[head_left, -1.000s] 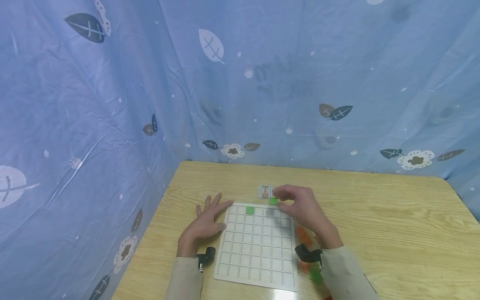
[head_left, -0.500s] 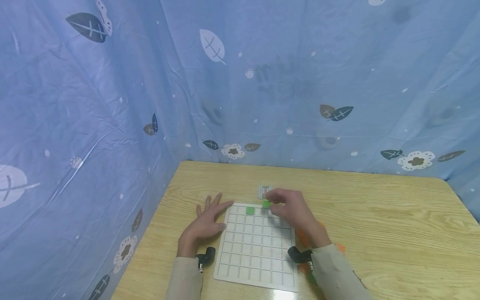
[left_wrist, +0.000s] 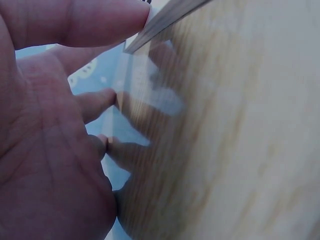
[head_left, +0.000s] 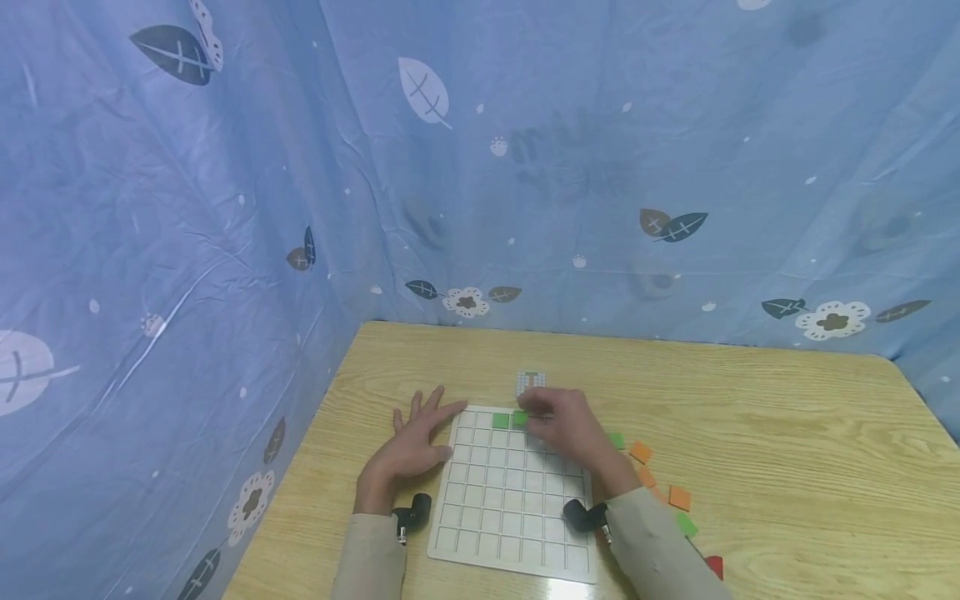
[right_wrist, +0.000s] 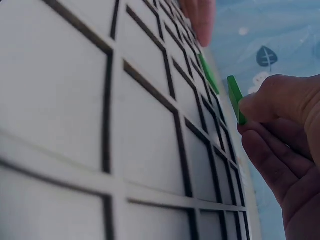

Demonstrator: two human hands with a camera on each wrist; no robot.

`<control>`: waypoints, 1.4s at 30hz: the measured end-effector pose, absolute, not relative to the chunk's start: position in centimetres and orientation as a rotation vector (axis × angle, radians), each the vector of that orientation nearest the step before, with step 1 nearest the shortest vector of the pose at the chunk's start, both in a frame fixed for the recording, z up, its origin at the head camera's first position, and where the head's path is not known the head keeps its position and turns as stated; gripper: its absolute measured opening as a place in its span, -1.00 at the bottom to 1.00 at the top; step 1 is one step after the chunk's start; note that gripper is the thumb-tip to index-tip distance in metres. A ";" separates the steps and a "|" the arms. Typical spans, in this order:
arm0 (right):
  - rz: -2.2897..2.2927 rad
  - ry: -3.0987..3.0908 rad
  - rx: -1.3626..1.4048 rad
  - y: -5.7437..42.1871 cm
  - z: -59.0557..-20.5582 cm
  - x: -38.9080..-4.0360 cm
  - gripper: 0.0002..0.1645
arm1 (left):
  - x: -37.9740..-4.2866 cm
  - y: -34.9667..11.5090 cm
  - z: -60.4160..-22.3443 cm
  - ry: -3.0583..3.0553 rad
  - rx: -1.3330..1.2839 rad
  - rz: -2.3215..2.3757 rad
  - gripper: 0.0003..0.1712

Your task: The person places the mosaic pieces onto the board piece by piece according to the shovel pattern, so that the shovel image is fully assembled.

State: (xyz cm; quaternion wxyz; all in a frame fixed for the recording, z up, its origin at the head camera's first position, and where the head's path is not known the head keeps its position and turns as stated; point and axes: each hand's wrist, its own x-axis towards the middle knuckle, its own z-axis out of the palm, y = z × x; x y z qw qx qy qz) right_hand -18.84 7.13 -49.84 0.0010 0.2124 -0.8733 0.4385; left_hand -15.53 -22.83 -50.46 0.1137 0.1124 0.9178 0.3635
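A white grid board [head_left: 487, 500] with square cells lies on the wooden table. One green square tile [head_left: 500, 421] sits in a cell of its far row. My right hand [head_left: 562, 425] pinches a second green tile [right_wrist: 236, 100] between thumb and fingers. In the right wrist view that tile is tilted and held a little above the board, beside the placed one. My left hand [head_left: 412, 446] lies at the board's left edge, fingers spread, a fingertip at the far left corner. In the left wrist view its thumb [left_wrist: 100, 22] is against the board's edge.
A small patterned card [head_left: 531, 381] lies just beyond the board's far edge. Loose orange tiles [head_left: 679, 497], green tiles [head_left: 686, 524] and a red piece [head_left: 715, 567] are scattered right of the board, partly under the right forearm. A blue curtain [head_left: 570, 167] hangs behind the table.
My right hand has moved left along the far edge with the green tile, to beside the placed tile. More loose tiles on the right are uncovered. My left hand has stayed still.
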 end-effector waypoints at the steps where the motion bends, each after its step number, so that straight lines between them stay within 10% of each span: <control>1: 1.362 -2.747 0.665 7.0 -50.0 -18.9 -0.55 | -15.5 -22.8 -50.5 2.693 0.330 1.065 -0.04; 42: 1.167 -2.636 0.778 7.9 -49.8 -17.7 -0.57 | -15.4 -22.8 -50.4 2.694 0.317 1.071 -0.06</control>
